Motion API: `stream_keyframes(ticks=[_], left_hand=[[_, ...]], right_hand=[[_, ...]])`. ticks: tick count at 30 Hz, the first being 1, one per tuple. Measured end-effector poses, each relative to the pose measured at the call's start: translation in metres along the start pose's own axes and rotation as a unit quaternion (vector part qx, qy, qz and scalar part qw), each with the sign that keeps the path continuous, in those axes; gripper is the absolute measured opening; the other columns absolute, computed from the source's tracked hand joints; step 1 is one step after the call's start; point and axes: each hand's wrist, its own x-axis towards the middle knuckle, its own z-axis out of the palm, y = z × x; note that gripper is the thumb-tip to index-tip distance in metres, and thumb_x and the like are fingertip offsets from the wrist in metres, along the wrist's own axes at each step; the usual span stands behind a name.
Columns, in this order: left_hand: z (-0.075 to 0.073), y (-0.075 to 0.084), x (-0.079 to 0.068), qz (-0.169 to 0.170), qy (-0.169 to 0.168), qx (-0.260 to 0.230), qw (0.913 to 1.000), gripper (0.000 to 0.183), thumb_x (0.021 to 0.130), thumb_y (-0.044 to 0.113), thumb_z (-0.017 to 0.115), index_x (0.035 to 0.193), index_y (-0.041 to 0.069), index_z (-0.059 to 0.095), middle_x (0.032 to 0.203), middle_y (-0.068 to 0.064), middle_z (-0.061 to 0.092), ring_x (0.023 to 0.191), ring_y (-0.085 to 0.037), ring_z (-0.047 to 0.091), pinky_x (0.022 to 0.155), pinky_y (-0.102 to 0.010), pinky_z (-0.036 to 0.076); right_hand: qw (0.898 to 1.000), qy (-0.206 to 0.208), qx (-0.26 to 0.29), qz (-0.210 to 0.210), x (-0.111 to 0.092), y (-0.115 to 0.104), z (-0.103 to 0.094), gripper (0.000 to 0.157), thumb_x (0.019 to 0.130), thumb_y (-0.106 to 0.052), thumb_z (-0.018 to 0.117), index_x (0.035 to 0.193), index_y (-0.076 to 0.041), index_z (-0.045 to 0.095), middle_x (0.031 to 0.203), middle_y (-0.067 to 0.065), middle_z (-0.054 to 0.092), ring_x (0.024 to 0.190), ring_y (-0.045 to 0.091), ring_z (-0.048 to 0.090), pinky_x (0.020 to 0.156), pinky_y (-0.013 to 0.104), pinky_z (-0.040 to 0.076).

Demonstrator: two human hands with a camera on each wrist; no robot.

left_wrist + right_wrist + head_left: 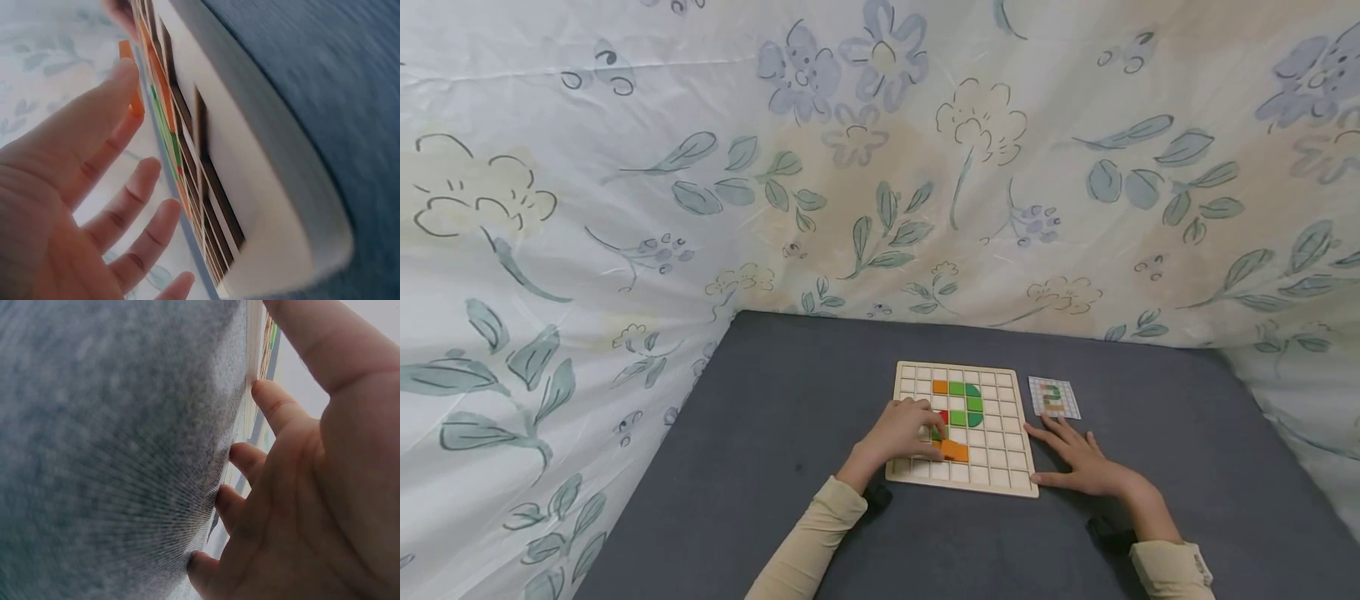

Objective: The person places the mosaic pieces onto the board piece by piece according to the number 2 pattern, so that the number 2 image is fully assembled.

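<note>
A wooden grid board (992,477) with square cells lies on the dark table. Orange, green and red tiles sit in some of its cells, among them a green tile (974,404) and an orange tile near the top (940,387). My left hand (904,429) is over the board's left part and hides some cells. Its thumb and index finger pinch an orange tile (125,51) just above the board, while the other fingers spread loosely. My right hand (1086,467) rests beside the board with fingers spread, its thumb and index finger touching the right edge.
A small card (1055,398) with a printed grid and coloured pattern lies right of the board, just beyond the right fingertips. Floral cloth (880,167) hangs behind and beside the dark table (790,400).
</note>
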Motion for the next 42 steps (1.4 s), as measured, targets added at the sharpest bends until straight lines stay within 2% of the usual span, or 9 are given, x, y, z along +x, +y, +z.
stream_keyframes(ticks=[10,18,24,33,42], left_hand=[[0.004,0.015,0.005,-0.010,0.000,0.004,0.9999,0.026,0.072,0.048,0.075,0.092,0.033,0.069,0.089,0.008,0.056,0.076,-0.007,0.045,0.075,-0.032,0.038],[0.009,0.026,0.008,-0.026,0.008,0.008,0.9996,0.025,0.071,0.050,0.074,0.090,0.035,0.068,0.094,0.009,0.058,0.082,-0.009,0.047,0.081,-0.038,0.039],[0.012,0.031,0.013,-0.028,0.010,0.019,0.9994,0.024,0.072,0.049,0.074,0.090,0.035,0.068,0.091,0.009,0.057,0.080,-0.010,0.044,0.083,-0.038,0.039],[0.016,0.037,0.021,-0.023,0.017,0.039,0.9988,0.024,0.071,0.051,0.074,0.088,0.035,0.068,0.089,0.009,0.055,0.078,-0.009,0.042,0.089,-0.043,0.038],[0.019,0.040,0.022,-0.025,0.011,0.052,0.9983,0.025,0.070,0.053,0.074,0.086,0.036,0.066,0.089,0.010,0.054,0.082,-0.011,0.045,0.092,-0.045,0.038]], right_hand=[[1.000,-0.002,0.001,-0.001,0.000,0.001,0.001,0.079,0.081,-0.042,0.068,0.145,-0.013,0.031,0.150,0.029,0.012,0.134,0.055,0.002,0.093,0.077,-0.005],[1.000,0.009,0.016,-0.012,0.000,0.005,0.004,0.077,0.081,-0.042,0.067,0.145,-0.017,0.032,0.149,0.029,0.012,0.134,0.053,0.000,0.092,0.076,-0.006],[0.999,0.016,0.034,-0.034,0.000,0.011,0.007,0.075,0.083,-0.040,0.066,0.146,-0.020,0.030,0.151,0.026,0.010,0.136,0.049,-0.006,0.091,0.077,-0.009],[1.000,0.001,0.020,0.000,0.004,0.018,0.008,0.080,0.080,-0.050,0.065,0.146,-0.022,0.030,0.152,0.024,0.009,0.137,0.048,-0.005,0.095,0.074,-0.010],[1.000,0.002,0.019,-0.003,0.003,0.018,0.009,0.079,0.081,-0.050,0.064,0.147,-0.023,0.028,0.152,0.024,0.009,0.138,0.047,-0.005,0.095,0.074,-0.009]])
